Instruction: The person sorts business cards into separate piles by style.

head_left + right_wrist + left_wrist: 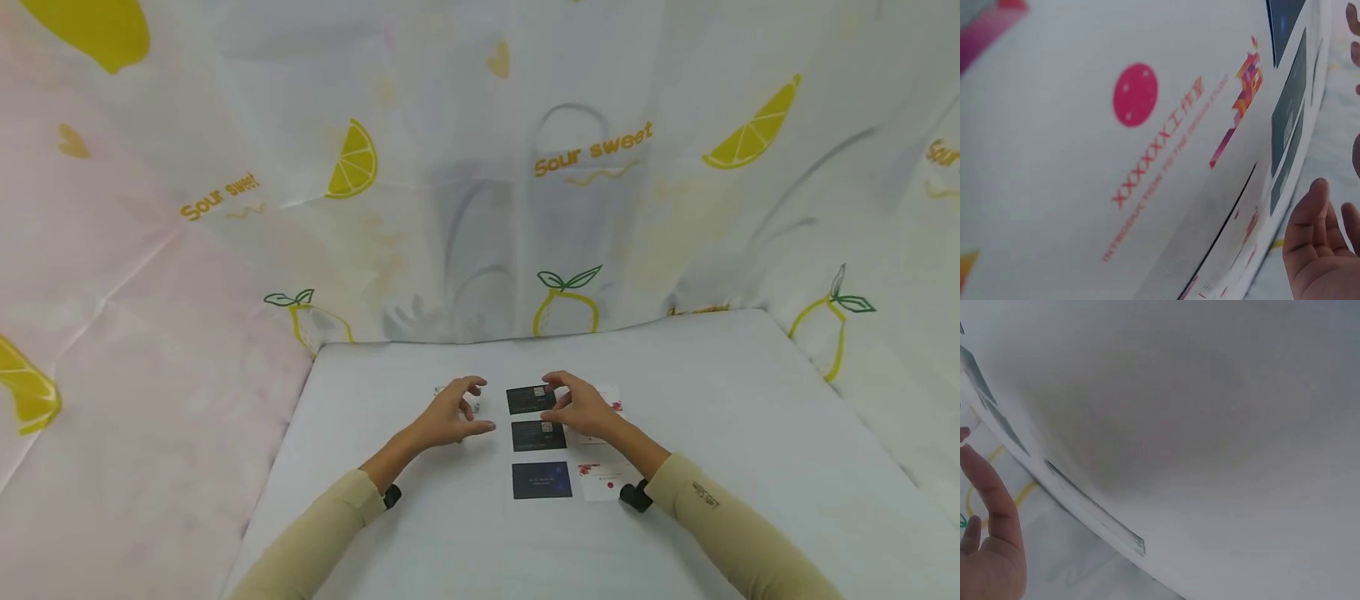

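Note:
My left hand (447, 415) hovers at the left with fingers and thumb curved apart and nothing between them. Partly behind it lies a white patterned card (476, 405). My right hand (585, 407) is over the right edges of two black cards, the back one (525, 401) and the middle one (534, 437); whether the fingertips touch them I cannot tell. In the right wrist view, thumb and fingers of the right hand (1319, 250) are loosely bent, with no card visible in them. The left wrist view catches part of the left hand (994, 531).
A navy card (542, 481) lies in front of the black ones. To its right sits a white card with red print (600, 483), with more white cards (611, 393) behind, partly covered by the right hand. A lemon-print curtain (450, 208) borders the white table (750, 433).

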`<move>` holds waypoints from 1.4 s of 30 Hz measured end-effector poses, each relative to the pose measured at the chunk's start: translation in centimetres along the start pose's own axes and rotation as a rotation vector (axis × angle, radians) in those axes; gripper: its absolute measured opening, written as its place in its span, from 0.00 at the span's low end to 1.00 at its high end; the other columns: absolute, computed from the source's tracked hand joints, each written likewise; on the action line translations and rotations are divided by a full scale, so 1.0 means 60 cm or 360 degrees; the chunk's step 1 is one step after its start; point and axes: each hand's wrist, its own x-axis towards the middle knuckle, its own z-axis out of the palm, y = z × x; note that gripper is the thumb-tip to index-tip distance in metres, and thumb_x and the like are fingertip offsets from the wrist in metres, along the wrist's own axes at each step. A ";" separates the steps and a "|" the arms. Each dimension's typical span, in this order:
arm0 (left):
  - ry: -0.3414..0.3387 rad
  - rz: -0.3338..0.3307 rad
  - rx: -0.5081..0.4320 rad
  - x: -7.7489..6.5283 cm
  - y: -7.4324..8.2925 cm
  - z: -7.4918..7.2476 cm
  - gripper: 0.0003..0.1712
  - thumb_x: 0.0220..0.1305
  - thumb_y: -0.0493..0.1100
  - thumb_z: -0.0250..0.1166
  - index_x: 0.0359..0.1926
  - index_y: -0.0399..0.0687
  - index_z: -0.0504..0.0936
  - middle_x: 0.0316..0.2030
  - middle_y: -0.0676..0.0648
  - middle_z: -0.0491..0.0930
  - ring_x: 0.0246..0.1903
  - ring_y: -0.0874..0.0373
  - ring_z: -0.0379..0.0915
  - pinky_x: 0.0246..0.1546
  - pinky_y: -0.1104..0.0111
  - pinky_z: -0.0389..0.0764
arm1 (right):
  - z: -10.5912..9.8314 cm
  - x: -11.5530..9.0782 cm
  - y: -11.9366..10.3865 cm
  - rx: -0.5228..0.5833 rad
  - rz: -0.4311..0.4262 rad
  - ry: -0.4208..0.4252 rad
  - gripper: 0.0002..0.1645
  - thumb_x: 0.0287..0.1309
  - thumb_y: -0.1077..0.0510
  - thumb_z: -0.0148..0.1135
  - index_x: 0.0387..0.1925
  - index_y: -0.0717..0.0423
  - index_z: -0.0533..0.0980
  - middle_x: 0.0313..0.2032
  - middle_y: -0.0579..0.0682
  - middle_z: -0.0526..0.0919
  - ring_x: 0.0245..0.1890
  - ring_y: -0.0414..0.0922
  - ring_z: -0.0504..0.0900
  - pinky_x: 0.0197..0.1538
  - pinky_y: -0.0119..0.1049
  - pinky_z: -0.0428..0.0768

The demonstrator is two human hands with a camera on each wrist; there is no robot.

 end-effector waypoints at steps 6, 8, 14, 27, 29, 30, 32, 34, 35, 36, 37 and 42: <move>-0.0061 -0.0093 0.0018 0.028 0.011 0.013 0.45 0.56 0.55 0.74 0.68 0.42 0.65 0.59 0.34 0.71 0.29 0.59 0.74 0.17 0.67 0.79 | -0.001 0.013 0.015 -0.0055 0.0059 0.0030 0.34 0.52 0.59 0.74 0.61 0.57 0.72 0.55 0.60 0.79 0.41 0.47 0.83 0.38 0.37 0.80; -0.0093 -0.0126 0.0039 0.039 0.019 0.015 0.44 0.56 0.54 0.74 0.68 0.42 0.66 0.59 0.35 0.71 0.28 0.57 0.74 0.17 0.66 0.80 | -0.002 0.018 0.017 -0.0080 0.0070 0.0028 0.34 0.53 0.59 0.74 0.61 0.59 0.71 0.55 0.61 0.79 0.40 0.47 0.83 0.38 0.37 0.80; -0.0186 -0.0160 0.0135 0.074 0.033 0.030 0.42 0.56 0.53 0.74 0.66 0.42 0.68 0.58 0.37 0.72 0.30 0.57 0.74 0.17 0.68 0.79 | -0.003 0.040 0.015 -0.0131 0.0166 -0.0005 0.38 0.52 0.60 0.74 0.64 0.59 0.69 0.58 0.60 0.76 0.37 0.44 0.80 0.40 0.37 0.78; -0.0233 -0.0374 0.0195 0.129 0.034 0.047 0.37 0.56 0.46 0.75 0.64 0.43 0.71 0.58 0.37 0.74 0.31 0.55 0.76 0.20 0.68 0.81 | 0.003 0.069 0.008 -0.0386 0.0119 -0.0143 0.36 0.47 0.59 0.77 0.58 0.62 0.73 0.53 0.62 0.77 0.54 0.56 0.76 0.60 0.53 0.73; -0.0240 -0.0395 0.0204 0.132 0.034 0.050 0.37 0.54 0.45 0.76 0.63 0.42 0.72 0.57 0.36 0.74 0.33 0.54 0.76 0.20 0.68 0.81 | 0.005 0.071 0.009 -0.0447 0.0107 -0.0144 0.37 0.47 0.58 0.77 0.58 0.63 0.73 0.52 0.61 0.77 0.52 0.55 0.77 0.60 0.51 0.74; -0.0235 -0.0398 0.0223 0.134 0.034 0.051 0.37 0.54 0.44 0.77 0.63 0.42 0.73 0.57 0.36 0.74 0.33 0.54 0.76 0.20 0.68 0.81 | 0.006 0.072 0.008 -0.0473 0.0114 -0.0139 0.36 0.47 0.58 0.77 0.58 0.63 0.73 0.51 0.60 0.77 0.51 0.54 0.77 0.59 0.50 0.74; -0.0222 -0.0394 0.0258 0.137 0.032 0.052 0.36 0.52 0.43 0.77 0.61 0.41 0.74 0.55 0.37 0.75 0.37 0.53 0.75 0.20 0.68 0.81 | 0.008 0.073 0.006 -0.0512 0.0142 -0.0126 0.36 0.47 0.57 0.78 0.57 0.64 0.74 0.50 0.59 0.76 0.49 0.52 0.77 0.58 0.49 0.75; -0.0208 -0.0387 0.0302 0.139 0.029 0.054 0.35 0.51 0.43 0.78 0.60 0.41 0.75 0.53 0.38 0.75 0.40 0.52 0.75 0.21 0.69 0.80 | 0.009 0.073 0.004 -0.0528 0.0169 -0.0116 0.35 0.47 0.57 0.78 0.56 0.65 0.74 0.49 0.58 0.76 0.48 0.51 0.77 0.58 0.48 0.75; -0.0202 -0.0374 0.0340 0.141 0.026 0.055 0.34 0.51 0.43 0.78 0.59 0.41 0.76 0.52 0.38 0.76 0.41 0.52 0.75 0.24 0.70 0.80 | 0.009 0.073 0.003 -0.0534 0.0183 -0.0112 0.34 0.47 0.57 0.78 0.55 0.65 0.75 0.48 0.58 0.76 0.47 0.51 0.77 0.57 0.48 0.75; -0.0201 -0.0364 0.0372 0.142 0.024 0.056 0.34 0.51 0.43 0.78 0.58 0.41 0.77 0.51 0.39 0.76 0.42 0.53 0.73 0.27 0.70 0.80 | 0.009 0.072 0.002 -0.0535 0.0196 -0.0109 0.34 0.47 0.57 0.78 0.54 0.64 0.75 0.48 0.57 0.76 0.47 0.50 0.77 0.57 0.48 0.75; -0.0203 -0.0352 0.0398 0.143 0.023 0.057 0.33 0.51 0.43 0.78 0.58 0.41 0.77 0.50 0.40 0.76 0.44 0.53 0.72 0.32 0.69 0.80 | 0.009 0.072 0.001 -0.0532 0.0205 -0.0107 0.33 0.47 0.57 0.78 0.54 0.64 0.76 0.47 0.57 0.76 0.46 0.50 0.76 0.57 0.48 0.75; -0.0201 -0.0302 0.0476 0.147 0.017 0.064 0.30 0.50 0.43 0.79 0.54 0.40 0.80 0.47 0.43 0.77 0.43 0.56 0.71 0.50 0.64 0.76 | 0.011 0.069 -0.001 -0.0529 0.0217 -0.0096 0.30 0.46 0.57 0.78 0.50 0.63 0.78 0.47 0.57 0.77 0.45 0.50 0.77 0.56 0.48 0.76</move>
